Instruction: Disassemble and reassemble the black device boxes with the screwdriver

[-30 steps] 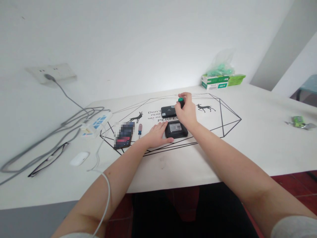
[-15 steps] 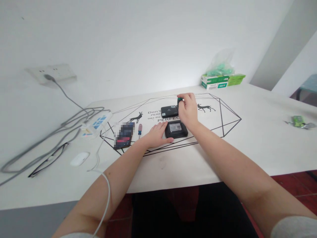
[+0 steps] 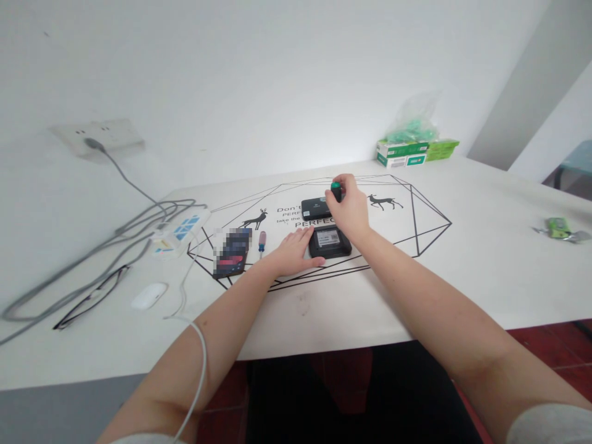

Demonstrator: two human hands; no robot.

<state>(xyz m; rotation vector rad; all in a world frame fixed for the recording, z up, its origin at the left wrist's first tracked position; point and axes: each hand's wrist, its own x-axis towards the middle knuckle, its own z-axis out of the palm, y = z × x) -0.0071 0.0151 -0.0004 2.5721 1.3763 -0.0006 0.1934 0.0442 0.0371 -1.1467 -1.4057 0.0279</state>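
Observation:
My right hand [image 3: 350,208] is closed around the black handle, green on top, of what looks like a screwdriver [image 3: 336,192]. It stands roughly upright at the right part of a flat black device cover [image 3: 316,208]; its shaft and tip are hidden. Just nearer to me lies a black box-like device [image 3: 340,248] with a white label in its recess. My left hand [image 3: 292,251] rests on the table with fingers stretched out, its fingertips and thumb by the left side of that device. Left of this hand lies a small screwdriver [image 3: 261,242] with a red and blue handle.
A phone [image 3: 232,256] lies left of the small screwdriver. Further left are a power strip [image 3: 178,237] with grey cables, a white case [image 3: 149,296] and glasses [image 3: 92,298]. Green and white boxes [image 3: 401,153] stand against the wall. A green packet [image 3: 558,227] lies far right.
The right hand has shifted a little left, its fingers turning about the screwdriver handle, whose green top now shows more fully. The left hand and the labelled device have stayed in place.

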